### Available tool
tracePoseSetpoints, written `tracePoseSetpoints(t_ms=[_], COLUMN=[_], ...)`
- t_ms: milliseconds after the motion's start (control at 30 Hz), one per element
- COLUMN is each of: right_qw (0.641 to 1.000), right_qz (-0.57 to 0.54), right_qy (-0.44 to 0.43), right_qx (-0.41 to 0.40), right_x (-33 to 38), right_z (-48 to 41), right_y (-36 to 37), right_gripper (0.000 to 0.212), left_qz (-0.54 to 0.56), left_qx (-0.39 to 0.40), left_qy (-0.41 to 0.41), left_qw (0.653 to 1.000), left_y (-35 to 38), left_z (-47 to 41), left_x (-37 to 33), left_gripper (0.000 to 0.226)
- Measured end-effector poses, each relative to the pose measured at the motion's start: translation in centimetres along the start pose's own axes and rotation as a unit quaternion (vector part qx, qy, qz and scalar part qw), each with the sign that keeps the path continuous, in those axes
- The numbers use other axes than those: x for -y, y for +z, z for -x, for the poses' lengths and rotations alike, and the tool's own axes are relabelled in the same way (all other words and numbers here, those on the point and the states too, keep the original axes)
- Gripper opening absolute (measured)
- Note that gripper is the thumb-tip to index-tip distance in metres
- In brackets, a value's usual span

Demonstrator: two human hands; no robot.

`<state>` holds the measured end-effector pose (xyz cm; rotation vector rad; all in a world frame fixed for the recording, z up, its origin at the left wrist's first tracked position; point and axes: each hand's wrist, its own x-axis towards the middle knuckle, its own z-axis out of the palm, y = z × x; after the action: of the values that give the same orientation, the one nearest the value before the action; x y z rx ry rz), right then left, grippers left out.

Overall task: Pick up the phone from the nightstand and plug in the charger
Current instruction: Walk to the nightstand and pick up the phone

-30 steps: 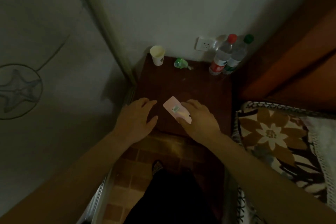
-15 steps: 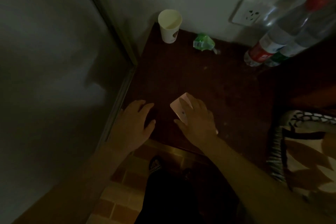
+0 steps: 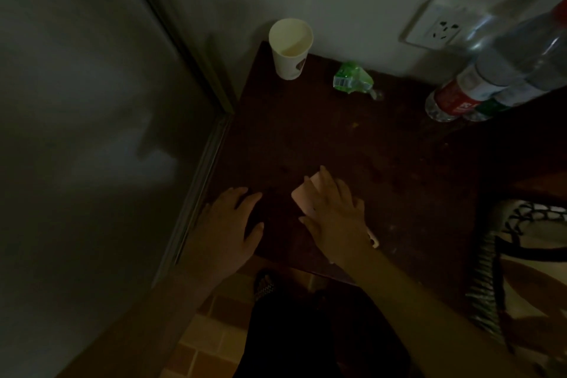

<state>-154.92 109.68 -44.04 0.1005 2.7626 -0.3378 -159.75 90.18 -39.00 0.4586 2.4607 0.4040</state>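
Note:
A pink phone (image 3: 303, 196) lies on the dark wooden nightstand (image 3: 322, 138) near its front edge. My right hand (image 3: 334, 218) lies flat over the phone with fingers spread, covering most of it; only its far-left corner and a bit near my wrist show. My left hand (image 3: 227, 224) rests open on the nightstand's front-left corner, a short way left of the phone. A white wall socket (image 3: 435, 27) sits on the wall above the nightstand's back right. No charger or cable is visible.
A paper cup (image 3: 290, 49) stands at the back left, a crumpled green wrapper (image 3: 352, 78) beside it. Two plastic bottles (image 3: 478, 86) stand at the back right under the socket. A patterned blanket (image 3: 527, 255) lies at right, a glass panel (image 3: 92, 132) at left.
The camera has moved closer and down over the nightstand. My right hand has slid forward over the phone, covering more of it. My left hand has stayed on the front-left corner.

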Motion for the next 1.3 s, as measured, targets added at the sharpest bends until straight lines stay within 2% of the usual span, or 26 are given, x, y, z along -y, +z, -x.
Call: tracePoseSetpoints(t_ms=[200, 667, 1033, 1300], right_qw=[1.0, 0.993, 0.951, 0.938], right_qz=[-0.02, -0.106, -0.295, -0.311], right_qy=[0.004, -0.045, -0.013, -0.083], right_qx=[-0.002, -0.016, -0.089, -0.129], right_x=[-0.3, -1.5, -0.1, 3.0], right_z=[-0.1, 0.6, 4.8, 12.6], right_y=[-0.2, -0.6, -7.5, -16.2], right_gripper=[0.076, 0.073, 0.069, 0.062], left_qz=[0.007, 0.025, 0.046, 0.111], left_qx=[0.003, -0.014, -0.055, -0.145], left_qy=[0.005, 0.013, 0.022, -0.003], left_qw=[1.0, 1.0, 0.997, 0.983], left_y=[0.2, 0.4, -4.9, -10.7], left_z=[-0.4, 0.2, 4.3, 13.6], left_x=[-0.5, -0.8, -4.4, -10.0], left_gripper=[0.054, 0.054, 0.054, 0.051])
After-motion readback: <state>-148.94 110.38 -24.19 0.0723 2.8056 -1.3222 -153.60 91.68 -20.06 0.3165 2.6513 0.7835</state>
